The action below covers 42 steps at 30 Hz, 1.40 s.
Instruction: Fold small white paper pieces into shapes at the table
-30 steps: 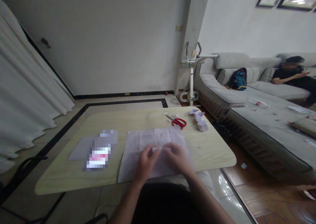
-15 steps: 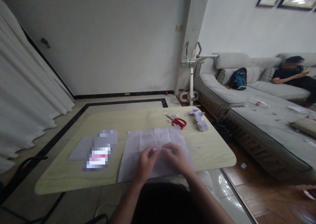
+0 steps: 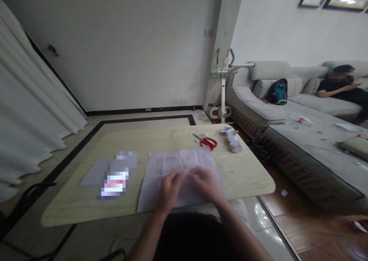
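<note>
Over a large printed sheet point(image 3: 161, 165) on the table, my left hand point(image 3: 170, 184) and my right hand point(image 3: 204, 182) are close together. Their fingertips pinch a small white paper piece point(image 3: 185, 173) between them; its shape is mostly covered by the fingers. Beyond the sheet lie scissors point(image 3: 209, 142) with red handles, beside some white paper scraps point(image 3: 203, 133). To their right rest folded paper pieces point(image 3: 236, 146) in a row.
The light wooden table point(image 3: 250, 176) has rounded corners. A stack of paper point(image 3: 93, 173) and a pixelated bright object point(image 3: 115, 182) lie at its left. A grey sofa point(image 3: 310, 146) with a backpack point(image 3: 278, 91) and a seated person point(image 3: 336, 88) is at the right.
My fingertips have shifted slightly around the white paper piece, and less of it shows between them. The things on the table have not moved.
</note>
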Motion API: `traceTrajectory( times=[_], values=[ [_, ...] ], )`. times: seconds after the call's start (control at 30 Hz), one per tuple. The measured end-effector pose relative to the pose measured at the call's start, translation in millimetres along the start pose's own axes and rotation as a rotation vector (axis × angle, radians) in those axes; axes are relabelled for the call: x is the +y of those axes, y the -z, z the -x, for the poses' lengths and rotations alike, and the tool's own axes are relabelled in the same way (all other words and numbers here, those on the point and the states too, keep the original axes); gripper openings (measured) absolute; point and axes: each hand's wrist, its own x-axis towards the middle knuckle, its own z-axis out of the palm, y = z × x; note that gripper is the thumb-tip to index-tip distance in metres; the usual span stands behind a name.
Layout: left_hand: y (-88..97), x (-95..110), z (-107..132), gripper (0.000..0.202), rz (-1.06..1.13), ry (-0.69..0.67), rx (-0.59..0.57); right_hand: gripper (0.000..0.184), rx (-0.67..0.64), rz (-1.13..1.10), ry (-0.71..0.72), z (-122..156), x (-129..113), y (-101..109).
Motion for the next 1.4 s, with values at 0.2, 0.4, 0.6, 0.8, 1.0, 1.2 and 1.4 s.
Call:
traceTrajectory(
  times=[0.2,0.4,0.6,0.8,1.0,1.2,1.4],
  values=[
    [-0.2,-1.4,0.6,0.031,-0.015,-0.004,0.012,0.011,-0.014,0.02,0.015,0.2,-1.0,1.1],
    [0.5,-0.1,1.2,0.028,-0.013,-0.009,0.019,0.011,-0.025,-0.007,0.025,0.8,-1.1,1.2],
    [0.5,1.7,0.3,0.027,-0.004,-0.002,0.015,0.014,-0.035,-0.007,0.026,1.8,-0.7,1.5],
    [-0.5,2.2,-1.5,0.021,-0.011,-0.024,0.001,0.014,-0.02,0.005,0.042,3.2,-3.6,2.5],
    [0.3,0.3,-2.5,0.019,-0.031,-0.095,0.017,0.015,-0.006,0.018,0.037,1.8,-0.9,0.8],
    [3.0,2.5,-1.1,0.02,-0.014,-0.07,0.015,0.013,0.006,0.004,0.01,0.3,-0.4,0.1],
    [2.4,3.0,-0.2,0.027,0.022,-0.035,0.034,0.012,0.023,-0.027,-0.03,0.8,-1.5,0.4]
  ],
)
